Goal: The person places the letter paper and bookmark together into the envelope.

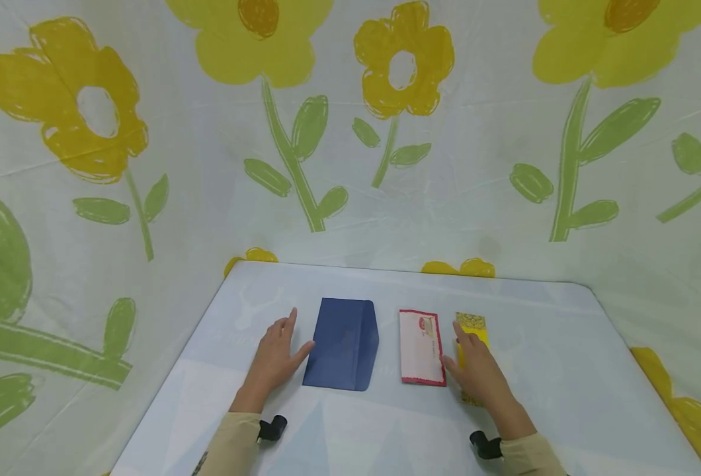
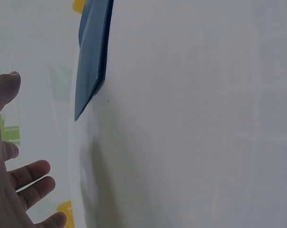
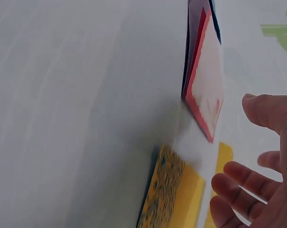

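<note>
A dark blue envelope (image 1: 335, 344) lies on the table with its flap side to the right. My left hand (image 1: 273, 354) is at its left, fingers spread, the thumb by the envelope's edge; whether they touch I cannot tell. In the middle lies a white folded card with a red border (image 1: 420, 350), small print on its face. To its right, a yellow strip with gold patterned ends (image 1: 472, 322) is partly hidden under my right hand (image 1: 481, 373). The right wrist view shows that hand's fingers (image 3: 250, 183) loosely bent and holding nothing, above the yellow strip and the card.
The pale table (image 1: 350, 436) has a far edge that meets a hanging white cloth (image 1: 207, 132) printed with yellow flowers and green leaves. Black wrist cameras (image 1: 274, 428) sit at both cuffs of the beige sleeves (image 1: 231, 443).
</note>
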The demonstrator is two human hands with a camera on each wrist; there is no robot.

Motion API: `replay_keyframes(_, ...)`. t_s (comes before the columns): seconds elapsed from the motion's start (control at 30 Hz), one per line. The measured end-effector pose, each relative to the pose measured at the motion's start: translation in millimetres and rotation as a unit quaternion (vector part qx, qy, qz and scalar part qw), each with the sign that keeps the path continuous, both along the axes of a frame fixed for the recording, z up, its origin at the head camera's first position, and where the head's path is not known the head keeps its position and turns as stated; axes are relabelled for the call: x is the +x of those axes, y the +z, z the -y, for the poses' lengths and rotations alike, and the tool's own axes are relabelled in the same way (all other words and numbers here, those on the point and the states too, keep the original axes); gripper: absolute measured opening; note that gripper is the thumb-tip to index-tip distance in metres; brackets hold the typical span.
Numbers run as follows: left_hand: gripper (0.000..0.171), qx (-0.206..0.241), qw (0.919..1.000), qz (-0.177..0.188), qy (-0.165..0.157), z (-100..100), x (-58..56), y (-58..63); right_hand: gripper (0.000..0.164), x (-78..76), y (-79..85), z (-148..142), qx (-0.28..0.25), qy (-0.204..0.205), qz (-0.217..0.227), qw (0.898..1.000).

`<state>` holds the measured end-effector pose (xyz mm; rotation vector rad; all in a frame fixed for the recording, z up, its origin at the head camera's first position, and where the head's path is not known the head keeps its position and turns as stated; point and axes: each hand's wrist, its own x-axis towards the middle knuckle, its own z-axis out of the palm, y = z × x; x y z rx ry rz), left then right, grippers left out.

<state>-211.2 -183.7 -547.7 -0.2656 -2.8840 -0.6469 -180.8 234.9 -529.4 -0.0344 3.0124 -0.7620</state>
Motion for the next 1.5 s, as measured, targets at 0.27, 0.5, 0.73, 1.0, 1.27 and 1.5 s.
replay_keyframes(0.27,0.088,0.004,0.9999,-0.005,-0.011,-7.2,1.0,1.2,0.087,-6.7,2.6,24.4,0.003,0.006,-0.001,1.000)
replay_keyframes(0.5,0.087,0.007,0.9998,0.006,-0.020,-12.7,1.0,3.4,0.080,-12.2,3.1,46.0,0.012,0.028,-0.025,0.999)
replay_keyframes(0.73,0.086,0.005,0.9997,-0.002,-0.022,-17.3,0.3,3.1,0.077,-19.2,4.5,70.0,0.017,0.041,-0.022,0.999)
replay_keyframes(1.0,0.087,0.001,0.9997,-0.004,-0.023,-22.8,1.1,2.6,0.073,-26.6,5.8,90.4,-0.002,0.050,-0.017,0.999)
replay_keyframes(1.27,0.088,-0.009,0.9998,-0.003,-0.018,-23.4,3.0,4.2,0.062,-33.5,2.7,107.3,-0.012,0.079,-0.013,0.997)
replay_keyframes(1.5,0.089,-0.011,0.9998,0.002,-0.013,-22.5,5.4,4.9,0.055,-38.3,1.4,119.7,-0.020,0.098,-0.013,0.995)
